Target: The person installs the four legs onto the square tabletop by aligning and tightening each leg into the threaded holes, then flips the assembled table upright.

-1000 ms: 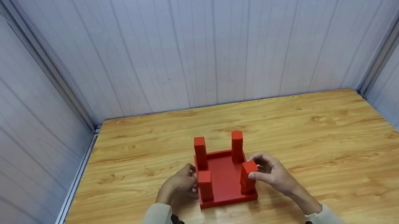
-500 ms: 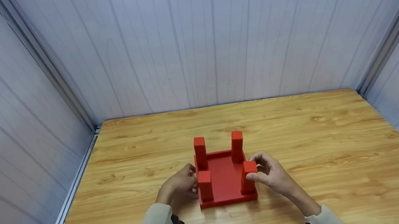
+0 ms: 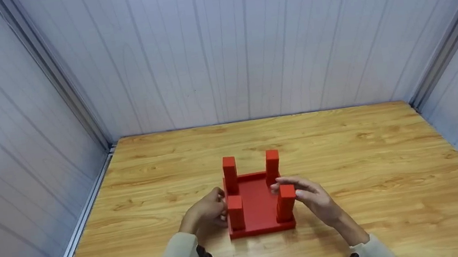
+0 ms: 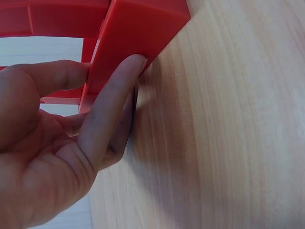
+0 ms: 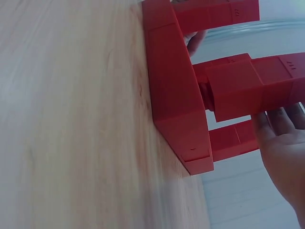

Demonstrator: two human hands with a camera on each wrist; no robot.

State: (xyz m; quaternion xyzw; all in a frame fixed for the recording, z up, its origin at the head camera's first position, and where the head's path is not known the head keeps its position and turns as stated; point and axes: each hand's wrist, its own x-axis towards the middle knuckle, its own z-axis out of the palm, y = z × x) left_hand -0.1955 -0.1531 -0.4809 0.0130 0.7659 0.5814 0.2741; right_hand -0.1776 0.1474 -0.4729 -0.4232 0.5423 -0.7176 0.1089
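Head view: a red stool [image 3: 258, 206] lies upside down on the table [image 3: 393, 168], four legs up. The left hand [image 3: 205, 213] presses against its left side by the near-left leg [image 3: 235, 212]. The right hand [image 3: 311, 197] has straight fingers lying by the top of the near-right leg [image 3: 285, 203].
Left wrist view: the left hand [image 4: 52, 157] has fingers [image 4: 112, 102] laid nearly straight, pressing the stool [image 4: 138, 33], not curled round it.
Right wrist view: the right hand [image 5: 283, 152] is relaxed, palm just beside a leg [image 5: 252, 88]; the stool [image 5: 178, 95] sits flat on the table [image 5: 71, 119].
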